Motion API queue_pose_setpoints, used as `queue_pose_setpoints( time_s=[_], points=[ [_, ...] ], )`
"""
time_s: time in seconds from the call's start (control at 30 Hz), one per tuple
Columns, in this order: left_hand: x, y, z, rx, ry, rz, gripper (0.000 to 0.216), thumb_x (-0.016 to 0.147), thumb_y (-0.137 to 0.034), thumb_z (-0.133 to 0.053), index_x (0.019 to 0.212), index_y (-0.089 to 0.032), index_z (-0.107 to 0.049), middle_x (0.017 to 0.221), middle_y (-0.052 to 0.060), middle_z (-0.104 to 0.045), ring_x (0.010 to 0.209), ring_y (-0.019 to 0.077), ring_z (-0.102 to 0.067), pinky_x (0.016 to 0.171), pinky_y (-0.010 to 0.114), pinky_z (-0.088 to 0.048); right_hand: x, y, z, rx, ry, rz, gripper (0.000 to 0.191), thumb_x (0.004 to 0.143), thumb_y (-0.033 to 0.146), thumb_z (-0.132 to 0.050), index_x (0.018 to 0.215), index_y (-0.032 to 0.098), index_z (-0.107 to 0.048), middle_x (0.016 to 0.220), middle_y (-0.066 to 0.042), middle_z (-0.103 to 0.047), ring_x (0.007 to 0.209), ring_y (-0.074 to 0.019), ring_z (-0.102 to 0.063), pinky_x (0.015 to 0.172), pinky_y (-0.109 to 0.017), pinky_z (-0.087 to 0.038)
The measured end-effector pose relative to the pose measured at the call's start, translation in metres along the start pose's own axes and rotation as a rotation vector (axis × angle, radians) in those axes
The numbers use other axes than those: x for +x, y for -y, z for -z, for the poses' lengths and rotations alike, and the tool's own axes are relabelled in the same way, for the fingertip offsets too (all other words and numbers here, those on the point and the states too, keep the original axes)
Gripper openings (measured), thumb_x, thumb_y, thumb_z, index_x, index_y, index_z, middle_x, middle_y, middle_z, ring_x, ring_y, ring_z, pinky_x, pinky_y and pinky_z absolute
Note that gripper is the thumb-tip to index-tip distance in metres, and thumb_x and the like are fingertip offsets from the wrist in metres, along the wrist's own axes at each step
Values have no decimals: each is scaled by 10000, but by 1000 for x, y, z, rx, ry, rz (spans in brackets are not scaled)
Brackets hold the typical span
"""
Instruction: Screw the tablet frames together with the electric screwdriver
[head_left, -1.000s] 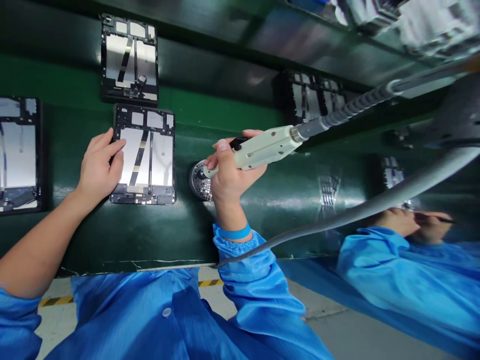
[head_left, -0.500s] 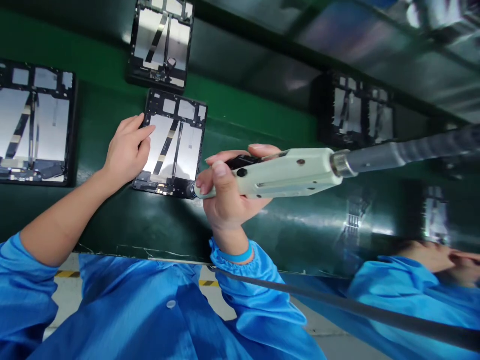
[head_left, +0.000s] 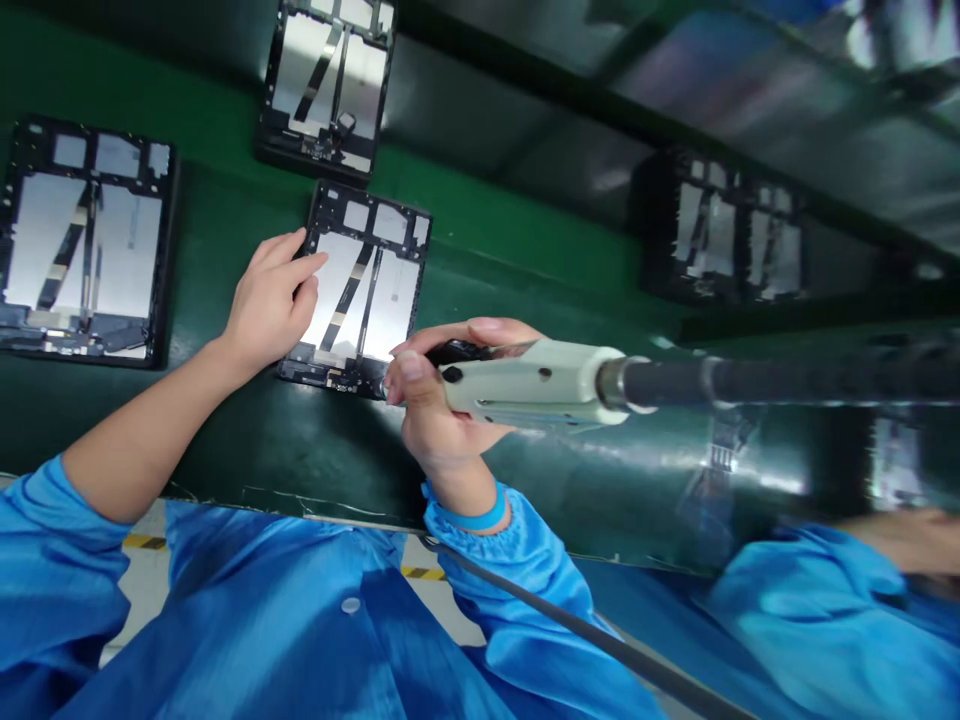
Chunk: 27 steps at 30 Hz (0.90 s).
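An opened tablet (head_left: 390,290), with a black frame, silvery panel and ribbon cables, lies on the green bench. My left hand (head_left: 274,300) rests on its left edge, fingers stretched out over the frame and panel. In my right hand (head_left: 431,400) is a pale green electric screwdriver (head_left: 532,380), fingers wrapped round its body. The driver lies nearly level, its nose at the tablet's lower right corner. My fingers hide the tip, so I cannot tell whether it touches a screw.
Another opened tablet (head_left: 90,240) lies to the left, and one more (head_left: 326,90) sits behind. Stacked tablet units (head_left: 735,230) stand at the back right. A dark cable (head_left: 555,610) crosses my right sleeve. At the far right a co-worker's blue sleeve (head_left: 825,610) reaches the bench.
The screwdriver's rear end has swung toward me and its body now looks shorter. The whole view has shifted slightly; my left hand keeps its place on the tablet.
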<state>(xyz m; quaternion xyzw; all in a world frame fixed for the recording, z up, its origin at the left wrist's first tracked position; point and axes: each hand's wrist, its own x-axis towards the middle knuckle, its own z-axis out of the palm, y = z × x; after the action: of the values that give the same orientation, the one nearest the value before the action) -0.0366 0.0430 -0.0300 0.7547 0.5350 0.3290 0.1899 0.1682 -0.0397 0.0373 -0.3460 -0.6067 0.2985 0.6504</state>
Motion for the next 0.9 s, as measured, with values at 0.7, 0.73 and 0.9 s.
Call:
queue_pose_setpoints(
  time_s=[0.7, 0.73, 0.9],
  points=[
    [-80, -57, 12, 344, 90, -608, 494, 983, 15, -589, 1436, -183, -613, 1375, 209, -670, 1355, 359, -616, 1105, 568, -624, 34, -30, 63, 34, -525, 5, 451, 878, 486, -873, 1175, 307, -586, 891, 64, -715, 437, -59, -495, 406, -243, -456],
    [-78, -56, 14, 328, 65, -619, 477, 999, -8, -612, 1438, -193, -604, 1343, 197, -677, 1326, 347, -629, 1083, 555, -637, 33, -32, 65, 32, -533, 4, 445, 880, 488, -872, 1177, 310, -592, 893, 62, -717, 442, -63, -503, 409, -246, -461],
    [-74, -53, 21, 263, 29, -573, 448, 1043, -116, -679, 1443, -297, -592, 1284, 136, -690, 1249, 313, -682, 1019, 536, -662, 34, -33, 75, -50, -635, -24, 450, 850, 547, -889, 1157, 365, -615, 884, 68, -727, 453, -106, -541, 418, -295, -489]
  ],
)
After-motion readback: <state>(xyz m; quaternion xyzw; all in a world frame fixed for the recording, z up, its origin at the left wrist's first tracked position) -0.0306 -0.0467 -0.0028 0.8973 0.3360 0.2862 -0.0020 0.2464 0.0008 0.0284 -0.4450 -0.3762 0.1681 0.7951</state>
